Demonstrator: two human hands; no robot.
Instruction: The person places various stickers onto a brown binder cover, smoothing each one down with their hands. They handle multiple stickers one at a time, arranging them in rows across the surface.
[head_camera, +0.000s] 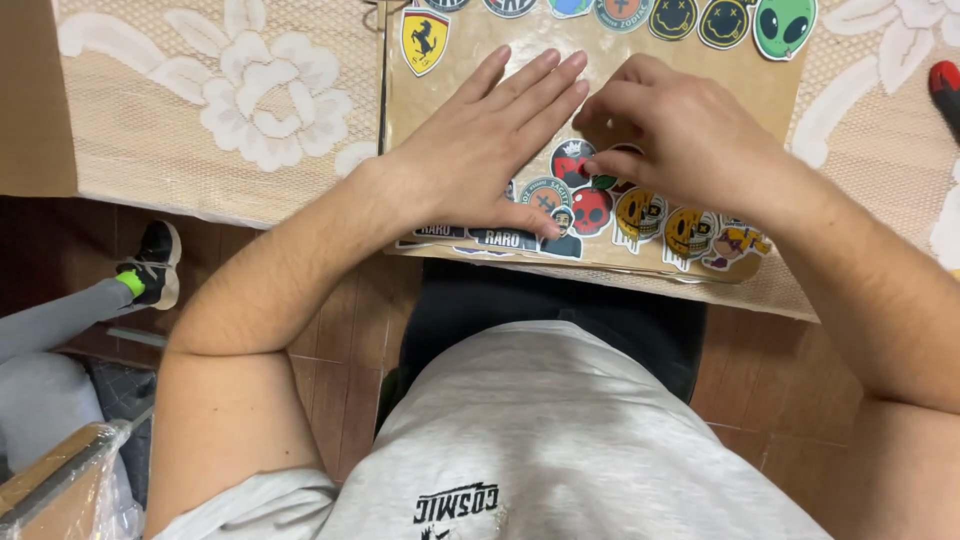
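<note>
— Brown cardboard sheet (470, 60) on the lace-covered table (200, 110); how many stickers?
— Seven along the top edge, about ten along the near one, mostly round, glossy.
— The hands?
— Left hand (490, 150) lies flat, fingers together and straight. Right hand (680, 135) curls, fingertips (592, 166) pinched together on a small dark sticker (612, 180) mid-sheet.

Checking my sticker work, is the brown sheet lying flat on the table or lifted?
Flat. The brown sheet lies on the lace tablecloth, the left hand spread palm-down on it, the right hand fingertips pressing a sticker.
</note>
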